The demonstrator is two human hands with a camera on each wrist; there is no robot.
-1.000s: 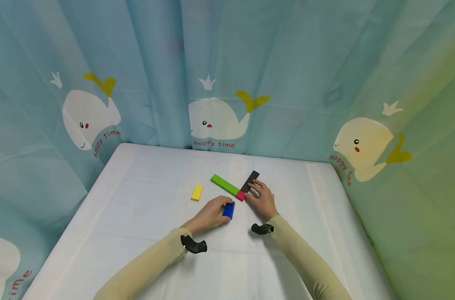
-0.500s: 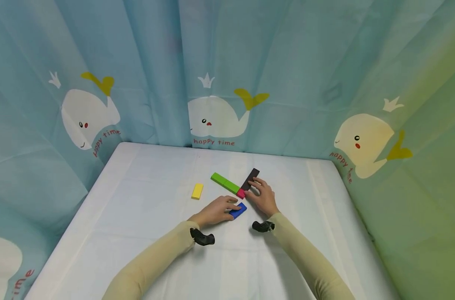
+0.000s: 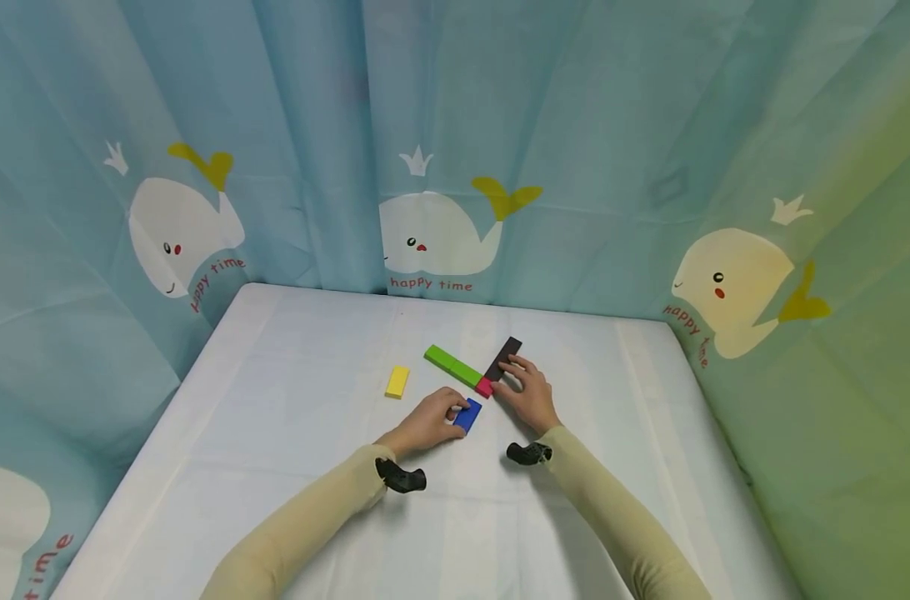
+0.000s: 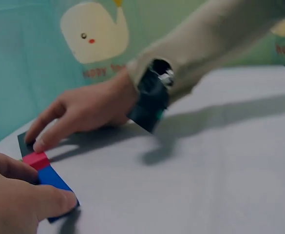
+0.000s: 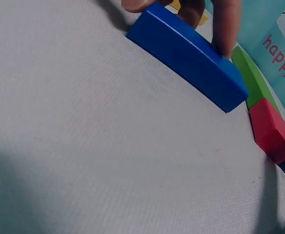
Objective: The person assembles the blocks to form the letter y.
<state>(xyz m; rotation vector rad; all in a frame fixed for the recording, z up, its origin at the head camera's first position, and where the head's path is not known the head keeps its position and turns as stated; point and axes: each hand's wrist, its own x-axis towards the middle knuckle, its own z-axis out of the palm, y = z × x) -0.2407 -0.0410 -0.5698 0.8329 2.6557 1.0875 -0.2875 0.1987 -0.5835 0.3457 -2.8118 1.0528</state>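
Pinched in my left hand (image 3: 425,421) is a blue rectangular block (image 3: 467,415), with the thumb at its near end and the fingers at its far end. In the right wrist view, the blue block (image 5: 186,58) is apart from the row of blocks. Two green blocks (image 3: 453,367) lie end to end, and a small red block (image 3: 484,387) joins their near end. From the red one a black bar (image 3: 505,357) runs away to the right, making a V. My right hand (image 3: 532,398) rests there, thumb touching the red block and fingertips on the black bar.
A yellow block (image 3: 397,382) lies alone to the left of the green ones. All stand on a white-covered table (image 3: 275,400). Blue-green curtains (image 3: 312,167) printed with whales enclose its back and sides. Each wrist wears a black mount (image 3: 401,477).
My left hand has turned the blue block and shifted it, first right, then slightly back left. The right hand and the other blocks keep their places.
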